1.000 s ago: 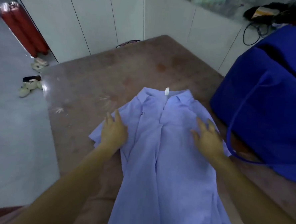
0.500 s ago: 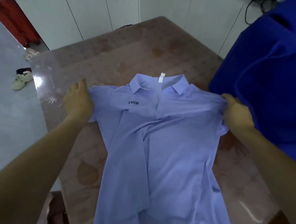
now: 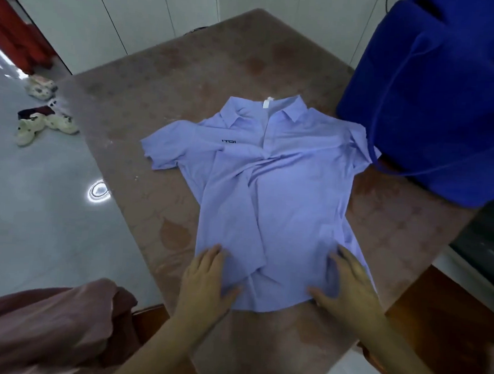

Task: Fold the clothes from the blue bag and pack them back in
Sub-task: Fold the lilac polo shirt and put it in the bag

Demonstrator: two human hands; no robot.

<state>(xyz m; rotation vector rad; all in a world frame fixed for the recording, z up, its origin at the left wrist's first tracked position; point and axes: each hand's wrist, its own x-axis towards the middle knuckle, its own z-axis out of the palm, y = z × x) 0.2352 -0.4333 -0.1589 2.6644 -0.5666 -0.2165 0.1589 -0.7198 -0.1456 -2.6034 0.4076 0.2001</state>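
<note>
1. We see a light blue polo shirt [image 3: 271, 194] spread face up on the brown table [image 3: 189, 76], just beside the blue bag [image 3: 436, 91]. The sleeve nearest the bag touches the bag's base.
2. The collar [image 3: 291, 110], with a white tag [image 3: 266, 102] inside it, lies at the end of the shirt closest to the bag. Dark lettering [image 3: 229, 141] sits on the chest on the side away from the bag.
3. Our left hand [image 3: 205, 282] lies flat on the hem corner farthest from the bag. Its fingers are straight and spread, pressing on the cloth and gripping nothing.
4. Our right hand [image 3: 349, 291] lies flat on the hem on the bag's side, well apart from the bag itself. Its fingers are straight with the thumb stretched out, and it presses the fabric without closing round it.
5. Long creases run down the shirt's body, away from the bag, toward the two hands.
6. A pink cloth [image 3: 43, 327] lies bunched well apart from the bag, beyond the left forearm.
7. Pale slippers [image 3: 41, 122] sit on the grey floor, across the table from the bag.
</note>
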